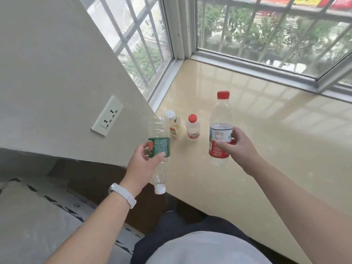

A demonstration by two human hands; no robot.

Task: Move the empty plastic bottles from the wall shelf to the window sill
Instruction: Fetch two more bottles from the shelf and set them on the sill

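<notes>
The left hand is gripping a green-label bottle cap-down over the edge of the window sill, and the right hand is clasping a red-label bottle upright over it. The placing step seems to be going on: next, both need lowering beside the small red-capped bottle, the inverted one being turned first.

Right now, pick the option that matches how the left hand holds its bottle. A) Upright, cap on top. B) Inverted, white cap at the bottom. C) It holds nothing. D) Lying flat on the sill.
B: the left hand grips the green-labelled bottle at its label with the white cap pointing down; the right hand holds the red-capped bottle cap up.
</notes>
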